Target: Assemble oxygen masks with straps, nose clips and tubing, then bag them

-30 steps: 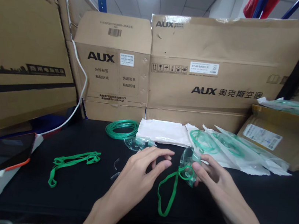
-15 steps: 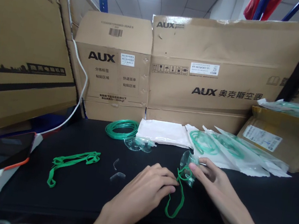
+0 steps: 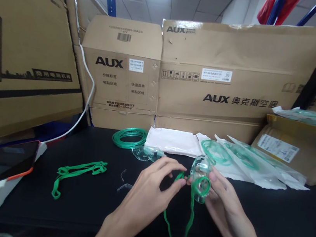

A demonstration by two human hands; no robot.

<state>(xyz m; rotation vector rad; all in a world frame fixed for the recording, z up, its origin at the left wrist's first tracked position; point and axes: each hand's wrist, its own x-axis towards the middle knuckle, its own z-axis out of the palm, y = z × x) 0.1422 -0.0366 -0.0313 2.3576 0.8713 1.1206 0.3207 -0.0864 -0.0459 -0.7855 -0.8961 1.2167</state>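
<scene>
Head view shows the right hand curled partway shut round a clear breathing mask at four o'clock from the middle, probably to hold it steady, while the left hand, thumb and finger nearly together, pinches the green strap at the mask's nine o'clock.

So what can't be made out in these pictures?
In the head view:
Gripped part of the green strap: covered by the left hand.
Right hand: far fingers unclear behind the mask.
Lower clear bent piece: one end behind the left hand.
Inside the white packet: hidden by its face.
Fine print, carton label: too small.
</scene>
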